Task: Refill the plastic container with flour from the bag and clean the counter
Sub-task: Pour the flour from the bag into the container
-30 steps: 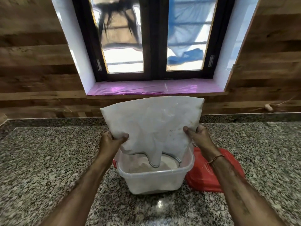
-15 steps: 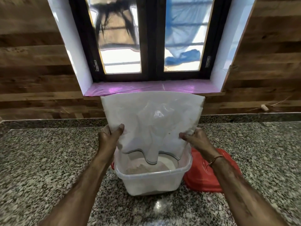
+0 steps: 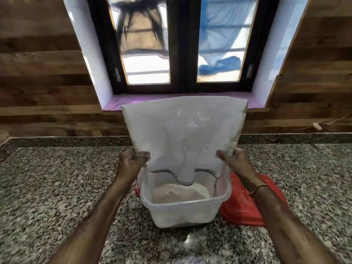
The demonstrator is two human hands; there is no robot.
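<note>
A translucent white flour bag (image 3: 182, 130) hangs upside down above a clear plastic container (image 3: 185, 212) on the granite counter (image 3: 57, 187). My left hand (image 3: 131, 161) pinches the bag's lower left edge, my right hand (image 3: 235, 161) its lower right edge. The bag's mouth dips into the container, and flour (image 3: 179, 193) lies heaped inside. The bag looks mostly limp and flat.
A red lid (image 3: 245, 206) lies on the counter to the right of and behind the container. A wood-panelled wall and a window with a pink-lined sill (image 3: 133, 100) stand behind. Open granite spreads left and right.
Both hands have lifted the bag higher and pulled it straighter over the container. The bag has flattened as flour left it.
</note>
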